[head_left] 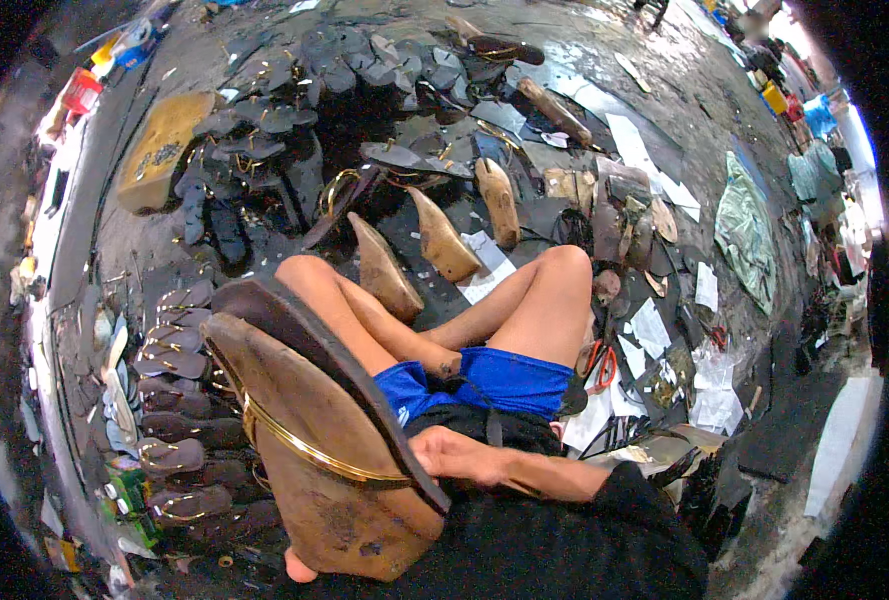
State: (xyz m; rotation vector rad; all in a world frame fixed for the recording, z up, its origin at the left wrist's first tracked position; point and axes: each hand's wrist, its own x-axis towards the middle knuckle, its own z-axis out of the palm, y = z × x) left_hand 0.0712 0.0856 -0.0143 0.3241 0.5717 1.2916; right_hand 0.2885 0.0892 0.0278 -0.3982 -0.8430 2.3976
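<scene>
A large wooden shoe last (335, 500) with a dark-soled sandal (335, 370) fitted on it is held up close at my lower left. The sandal's gold strap (315, 455) runs across the last. Only a fingertip of my left hand (302, 567) shows, curled at the last's lower end; the rest is hidden behind it. My right hand (453, 455) is closed at the edge of the sole, its fingers partly hidden there. More wooden lasts stand beyond my legs: one on the left (383, 268), one in the middle (445, 238) and one farther off (498, 203).
Rows of dark sandals (175, 350) lie at left, with a heap of soles (365, 65) at the back. A yellowish block (165, 150) sits far left. Red-handled scissors (601, 366) lie right of my knee among paper scraps (650, 328). A green cloth (745, 235) lies farther right.
</scene>
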